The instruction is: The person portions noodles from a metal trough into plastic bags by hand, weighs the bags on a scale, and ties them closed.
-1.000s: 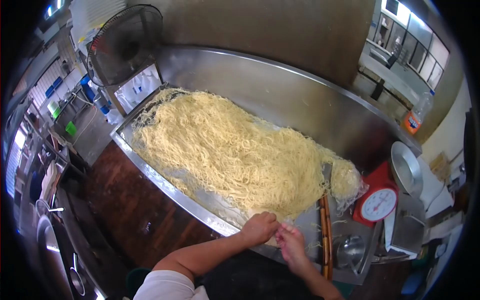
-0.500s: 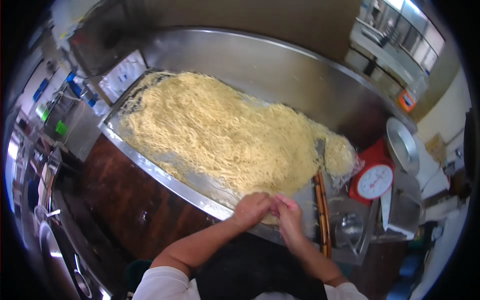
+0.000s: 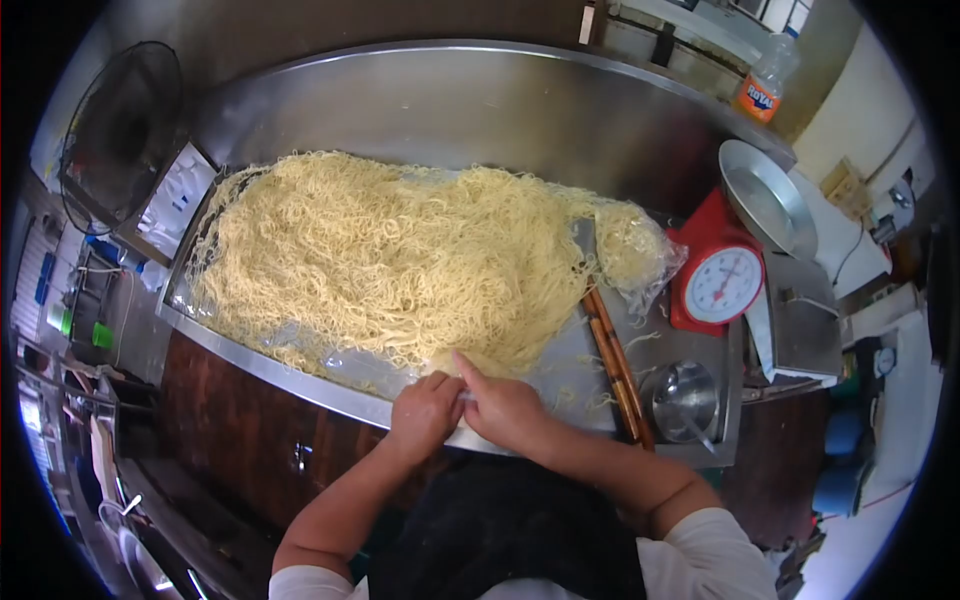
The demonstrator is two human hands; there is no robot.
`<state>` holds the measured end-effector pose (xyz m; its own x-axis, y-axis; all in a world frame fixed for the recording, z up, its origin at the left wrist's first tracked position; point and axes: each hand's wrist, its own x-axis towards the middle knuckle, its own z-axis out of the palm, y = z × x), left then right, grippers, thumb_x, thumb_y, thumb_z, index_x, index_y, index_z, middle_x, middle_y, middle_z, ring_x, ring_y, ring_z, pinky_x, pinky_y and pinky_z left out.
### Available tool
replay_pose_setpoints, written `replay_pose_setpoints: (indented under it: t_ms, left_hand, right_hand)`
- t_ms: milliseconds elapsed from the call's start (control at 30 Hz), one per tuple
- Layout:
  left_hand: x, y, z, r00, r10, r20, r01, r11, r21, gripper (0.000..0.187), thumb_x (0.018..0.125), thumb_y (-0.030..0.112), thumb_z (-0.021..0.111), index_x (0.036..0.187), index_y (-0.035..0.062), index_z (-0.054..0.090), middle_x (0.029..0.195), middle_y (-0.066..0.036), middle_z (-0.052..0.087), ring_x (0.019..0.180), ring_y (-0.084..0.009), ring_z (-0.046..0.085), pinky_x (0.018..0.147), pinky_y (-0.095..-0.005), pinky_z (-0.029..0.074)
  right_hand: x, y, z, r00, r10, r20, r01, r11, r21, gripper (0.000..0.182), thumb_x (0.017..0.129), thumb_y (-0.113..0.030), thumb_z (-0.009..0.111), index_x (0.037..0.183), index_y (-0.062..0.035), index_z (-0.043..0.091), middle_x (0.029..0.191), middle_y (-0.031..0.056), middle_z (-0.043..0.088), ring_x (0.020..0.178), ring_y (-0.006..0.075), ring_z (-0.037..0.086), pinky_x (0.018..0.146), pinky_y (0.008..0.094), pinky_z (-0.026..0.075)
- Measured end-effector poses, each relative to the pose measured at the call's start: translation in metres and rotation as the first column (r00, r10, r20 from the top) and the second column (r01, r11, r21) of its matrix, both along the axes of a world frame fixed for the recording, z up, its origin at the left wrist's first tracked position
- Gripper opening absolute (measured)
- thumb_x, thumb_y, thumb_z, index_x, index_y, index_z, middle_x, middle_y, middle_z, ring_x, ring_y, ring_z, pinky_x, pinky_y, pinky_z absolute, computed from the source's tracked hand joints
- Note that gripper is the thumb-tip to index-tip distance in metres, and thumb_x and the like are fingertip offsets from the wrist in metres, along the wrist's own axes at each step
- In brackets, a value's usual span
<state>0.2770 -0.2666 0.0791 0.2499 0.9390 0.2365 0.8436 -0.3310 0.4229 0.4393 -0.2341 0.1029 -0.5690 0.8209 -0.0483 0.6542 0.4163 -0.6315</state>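
Observation:
A big heap of loose yellow noodles [image 3: 390, 255] covers most of the steel tray. At its near edge my left hand [image 3: 426, 408] and my right hand [image 3: 503, 408] meet, fingers closed and thumbs close together. They grip what looks like the gathered neck of a clear plastic bag of noodles [image 3: 447, 361], partly hidden behind the fingers. My right index finger or thumb points away from me over it. To the right, another clear bag of noodles [image 3: 630, 245] lies beside the heap.
Two bamboo sticks [image 3: 612, 362] lie right of the heap, beside a metal bowl [image 3: 686, 400]. A red dial scale [image 3: 722, 285] with a round pan [image 3: 768, 198] stands farther right. The tray's raised steel back [image 3: 420, 110] borders the far side. A fan [image 3: 122, 135] stands at left.
My head view has shifted, so the tray appears more level. Both hands stay together at the tray's near edge; my right hand has turned, its back now facing up.

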Motion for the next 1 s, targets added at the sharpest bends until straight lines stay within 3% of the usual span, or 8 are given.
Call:
replay_pose_setpoints:
  t_ms: [67,133,233,367,567,733,833,1000]
  left_hand:
    - [0.007,-0.008,-0.007,0.985,0.126,0.117,-0.117,0.990,-0.081,0.013,0.078,0.013,0.063,0.090,0.0087,0.063,0.083,-0.009,0.060,0.074,-0.0273,0.060,0.063,-0.0379,0.049]
    - [0.010,-0.015,-0.024,0.948,0.204,0.244,-0.185,0.978,-0.098,0.010,0.084,0.014,0.060,0.091,0.0086,0.062,0.076,-0.008,0.060,0.060,-0.0229,0.058,0.054,-0.0346,0.047]
    - [0.009,-0.018,-0.023,0.405,0.729,0.552,0.192,0.523,-0.830,0.010,0.089,0.020,0.059,0.090,0.0102,0.061,0.061,-0.003,0.053,0.046,-0.0160,0.050,0.045,-0.0304,0.041]
    - [0.022,-0.015,0.002,0.024,0.884,0.467,0.557,0.376,-0.740,0.016,0.092,0.023,0.058,0.087,0.0083,0.059,0.051,0.003,0.042,0.040,-0.0096,0.038,0.039,-0.0231,0.031]
    - [0.013,0.002,-0.023,0.539,0.578,0.613,0.250,0.585,-0.772,0.022,0.088,0.028,0.066,0.078,0.0090,0.062,0.055,0.001,0.051,0.045,-0.0087,0.044,0.042,-0.0261,0.036]
    - [0.012,0.004,-0.015,0.914,0.263,0.310,-0.079,0.862,-0.500,0.024,0.083,0.031,0.070,0.088,0.0080,0.066,0.066,-0.010,0.063,0.060,-0.0233,0.061,0.056,-0.0352,0.049]
    - [0.014,0.009,-0.026,0.953,-0.096,0.288,0.092,0.995,0.027,0.024,0.085,0.028,0.067,0.103,0.0124,0.065,0.073,-0.010,0.064,0.068,-0.0264,0.064,0.060,-0.0364,0.050]
    - [0.003,0.017,-0.022,0.934,-0.248,0.257,0.310,0.919,-0.242,0.030,0.088,0.030,0.058,0.115,0.0149,0.060,0.090,-0.012,0.066,0.084,-0.0338,0.064,0.070,-0.0438,0.051]
  right_hand:
    - [-0.003,-0.002,-0.034,0.948,-0.007,-0.317,0.057,0.987,0.150,0.038,0.079,-0.012,0.060,0.117,-0.0091,0.056,0.087,0.0190,0.062,0.075,0.0335,0.062,0.064,0.0442,0.049]
    - [0.002,-0.007,-0.040,0.945,-0.002,-0.327,0.035,0.995,0.093,0.030,0.078,-0.008,0.061,0.107,-0.0079,0.058,0.089,0.0177,0.060,0.078,0.0332,0.061,0.067,0.0418,0.049]
    - [0.010,-0.004,-0.040,0.928,-0.021,-0.371,0.028,1.000,0.013,0.022,0.077,-0.004,0.063,0.098,-0.0061,0.059,0.085,0.0148,0.056,0.077,0.0344,0.059,0.067,0.0398,0.049]
    - [0.017,-0.002,-0.055,0.915,0.016,-0.404,-0.002,0.999,0.035,0.027,0.078,-0.006,0.064,0.104,-0.0065,0.060,0.090,0.0161,0.059,0.081,0.0354,0.060,0.069,0.0403,0.049]
    - [0.027,0.001,-0.028,0.991,0.045,-0.122,-0.045,0.999,-0.001,0.030,0.084,-0.018,0.056,0.113,-0.0077,0.059,0.096,0.0170,0.063,0.090,0.0351,0.061,0.075,0.0433,0.050]
    - [0.032,0.001,-0.028,0.987,0.021,0.161,-0.006,0.996,-0.094,0.027,0.088,-0.018,0.046,0.107,-0.0094,0.061,0.090,0.0187,0.063,0.086,0.0381,0.061,0.076,0.0460,0.048]
    - [0.027,-0.003,-0.008,0.956,-0.015,0.294,0.068,0.983,-0.171,0.024,0.087,-0.017,0.043,0.100,-0.0088,0.061,0.090,0.0191,0.063,0.085,0.0390,0.061,0.077,0.0468,0.048]
    - [0.029,-0.016,0.021,0.985,-0.021,0.169,0.042,0.992,-0.122,0.020,0.084,-0.009,0.045,0.097,-0.0079,0.060,0.091,0.0193,0.063,0.085,0.0407,0.059,0.077,0.0464,0.048]
